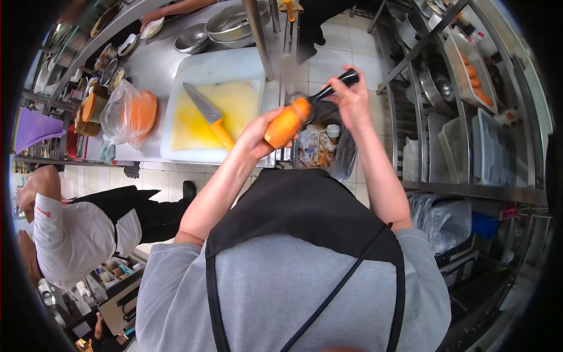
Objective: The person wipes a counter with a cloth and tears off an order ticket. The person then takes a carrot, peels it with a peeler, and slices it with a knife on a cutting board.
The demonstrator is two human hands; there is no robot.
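Observation:
My left hand (257,136) is closed around a thick orange carrot (281,129), tilted with its upper end toward my right hand. In my right hand (352,98) is a peeler with a black handle (335,85); its working end is blurred, close to the carrot's upper end. Beneath both hands a lined bin (316,149) holds scraps and a white cup. To the left, a knife with a yellow handle (221,134) lies on a yellow-stained white cutting board (249,120).
A clear plastic bag with orange contents (139,111) sits left of the board. Metal bowls (231,26) stand behind it, near an upright post (258,41). Shelving on the right holds a basket of orange vegetables (469,70). A co-worker (82,229) stands at lower left.

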